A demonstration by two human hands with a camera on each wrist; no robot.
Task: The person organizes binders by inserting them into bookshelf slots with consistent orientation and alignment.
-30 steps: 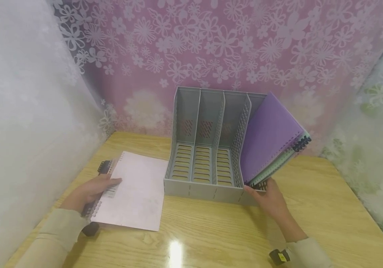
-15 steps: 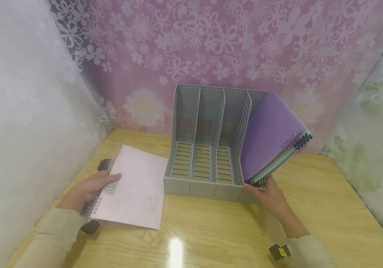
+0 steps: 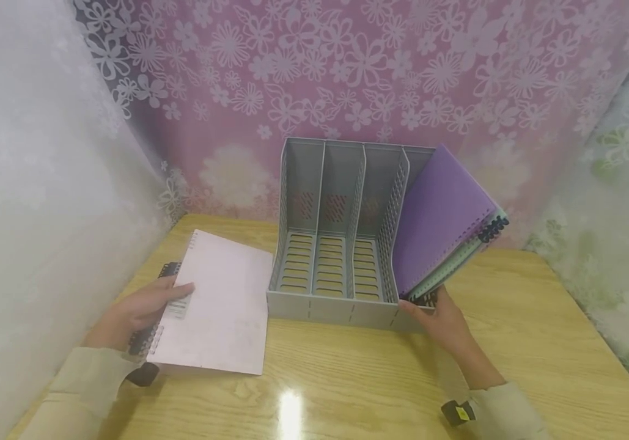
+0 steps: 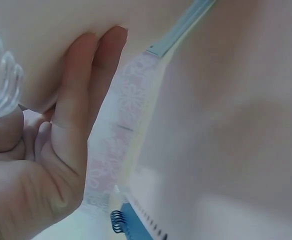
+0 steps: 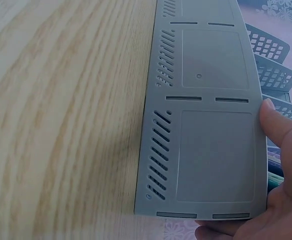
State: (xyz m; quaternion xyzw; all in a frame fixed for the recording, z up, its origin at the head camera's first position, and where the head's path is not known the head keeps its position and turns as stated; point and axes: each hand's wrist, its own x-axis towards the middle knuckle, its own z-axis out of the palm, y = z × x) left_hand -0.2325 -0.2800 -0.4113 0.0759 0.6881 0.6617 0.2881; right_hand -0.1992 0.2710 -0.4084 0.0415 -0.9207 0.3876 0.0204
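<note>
My left hand (image 3: 140, 308) pinches the spiral edge of a notebook with a pale pinkish-white cover (image 3: 223, 305), thumb on top and fingers beneath. That edge is raised off another notebook with a dark binding (image 3: 170, 269), mostly hidden below. In the left wrist view, the held notebook's clear coil (image 4: 3, 77) shows beside my fingers. My right hand (image 3: 446, 324) grips the front right corner of a grey file organizer (image 3: 336, 310), thumb over its front rim. A purple notebook (image 3: 441, 214) and mint-green ones (image 3: 448, 269) lean out of its rightmost slot.
Three other slots of the organizer hold nothing. The wooden table (image 3: 347, 379) carries everything, with a flowered pink curtain (image 3: 320, 73) behind and pale cloth on both sides. A black wrist strap piece (image 3: 457, 414) hangs by my right sleeve.
My left hand has lifted the spiral side of the pale notebook a little, its far corner rising. The right hand keeps its grip on the organizer, whose contents stay put.
</note>
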